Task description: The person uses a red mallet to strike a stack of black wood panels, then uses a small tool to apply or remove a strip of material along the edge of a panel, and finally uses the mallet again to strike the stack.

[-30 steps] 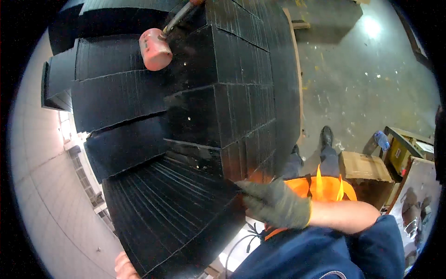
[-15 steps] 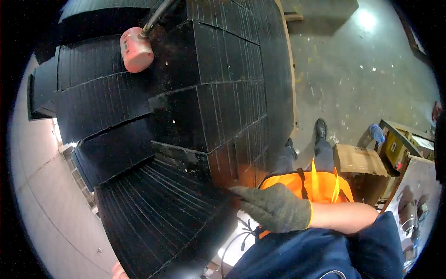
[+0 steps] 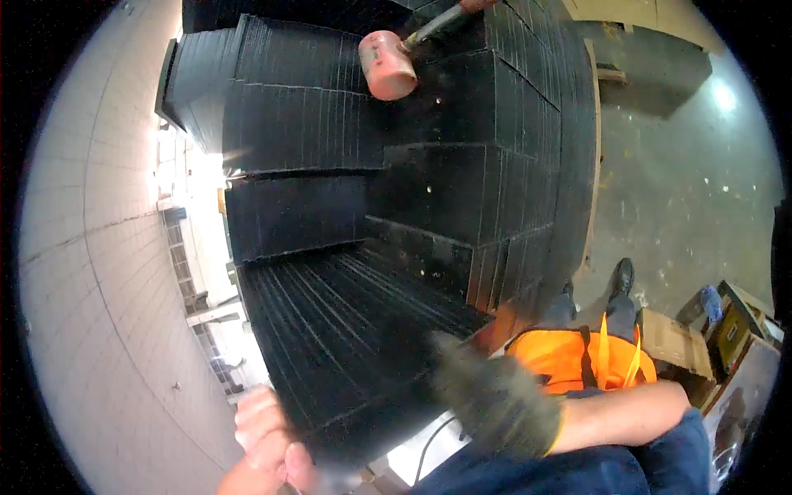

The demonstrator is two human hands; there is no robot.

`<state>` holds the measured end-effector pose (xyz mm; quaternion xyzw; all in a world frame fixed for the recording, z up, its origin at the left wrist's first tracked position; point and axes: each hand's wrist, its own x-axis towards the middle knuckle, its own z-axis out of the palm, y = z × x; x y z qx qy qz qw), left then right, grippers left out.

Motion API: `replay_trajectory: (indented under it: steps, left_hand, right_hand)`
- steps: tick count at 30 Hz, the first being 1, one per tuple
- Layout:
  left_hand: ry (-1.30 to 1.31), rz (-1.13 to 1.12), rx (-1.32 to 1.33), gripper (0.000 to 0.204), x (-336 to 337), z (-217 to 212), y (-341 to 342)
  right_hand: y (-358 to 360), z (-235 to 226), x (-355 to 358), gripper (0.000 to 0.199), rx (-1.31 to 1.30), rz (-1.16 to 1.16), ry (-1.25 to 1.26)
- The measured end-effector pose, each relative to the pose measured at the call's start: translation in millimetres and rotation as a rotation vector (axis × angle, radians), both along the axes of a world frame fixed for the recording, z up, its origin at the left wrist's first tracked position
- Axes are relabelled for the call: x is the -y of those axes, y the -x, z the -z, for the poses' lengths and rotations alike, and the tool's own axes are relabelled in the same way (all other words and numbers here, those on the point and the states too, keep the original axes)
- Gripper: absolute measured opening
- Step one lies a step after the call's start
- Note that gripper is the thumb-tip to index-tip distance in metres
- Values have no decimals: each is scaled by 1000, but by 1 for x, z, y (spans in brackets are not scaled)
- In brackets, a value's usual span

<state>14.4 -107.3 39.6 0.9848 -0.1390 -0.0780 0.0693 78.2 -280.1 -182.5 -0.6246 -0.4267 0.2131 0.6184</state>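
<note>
Several tall stacks of thin black sheets point(image 3: 330, 322) stand close together, their layered edges showing as fine lines. My right hand point(image 3: 495, 400), in a dark grey-green work glove with a yellow cuff, is at the near right corner of the nearest stack. Motion smears its fingers, and whether they touch the sheets is unclear. Bare, my left hand point(image 3: 266, 433) is closed at the near left edge of that same stack. Anything inside its curled fingers is hidden. A mallet point(image 3: 388, 66) with a worn pinkish-red head and a metal shaft lies on the stacks farther away.
At right, an open cardboard box point(image 3: 676, 342) sits by a wooden-edged bench point(image 3: 747, 371). A blue-tinted plastic bottle point(image 3: 710, 304) is behind the box. My orange vest point(image 3: 569, 355) and dark shoes show over the grey floor point(image 3: 660, 190). A pale wall point(image 3: 91, 247) curves along the left.
The view has swung left, so stacks and mallet appear farther right. My left hand has come further into view at the lower left. My right glove is now blurred and slightly lower.
</note>
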Motion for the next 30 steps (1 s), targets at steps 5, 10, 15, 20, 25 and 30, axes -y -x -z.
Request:
replay_trajectory:
  steps: [5, 10, 15, 20, 25, 30]
  left_hand:
    - [123, 30, 91, 38, -2, 9, -8]
    - [111, 84, 134, 34, -6, 10, -5]
    - [113, 92, 162, 36, -9, 11, -4]
    - [95, 79, 194, 38, -10, 13, -3]
    - [134, 93, 236, 36, -11, 19, -2]
    - [141, 126, 194, 36, -12, 14, -5]
  right_hand:
    - [7, -28, -3, 30, 6, -138, -246]
    - [10, -41, -21, 31, 92, -45, -91]
    - [-3, -42, -7, 35, 78, -170, -218]
    - [4, -38, -12, 35, 255, 57, -308]
    - [-3, -46, -8, 28, 179, 150, -145]
    - [-12, -68, -7, 32, 547, 59, -172]
